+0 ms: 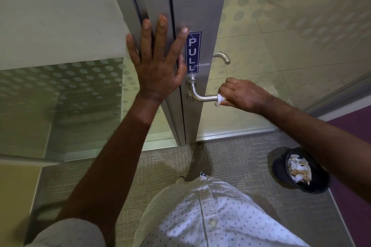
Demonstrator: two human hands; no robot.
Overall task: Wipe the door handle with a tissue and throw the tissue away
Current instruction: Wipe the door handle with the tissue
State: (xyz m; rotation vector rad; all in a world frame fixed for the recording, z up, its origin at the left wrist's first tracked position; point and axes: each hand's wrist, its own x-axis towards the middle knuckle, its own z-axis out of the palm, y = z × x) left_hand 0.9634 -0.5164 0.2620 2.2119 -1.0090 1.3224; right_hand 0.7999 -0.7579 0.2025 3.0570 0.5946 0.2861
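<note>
Right hand [244,95] is curled closed around a white tissue [220,99], which is pinched against the free end of the door handle [202,96]; only a small wad of tissue shows between the fingers and the metal. Left hand [158,62] lies flat with fingers spread, palm pressed on the grey metal door frame [206,16] just above the handle's base. Below the right forearm, a dark waste bin [301,170] stands on the carpet [230,158] and contains crumpled paper. A blue "PULL" sign [193,52] is fixed vertically on the frame, beside the left index finger. Beyond the glass, a second handle [222,57] is visible on the far side of the door.
</note>
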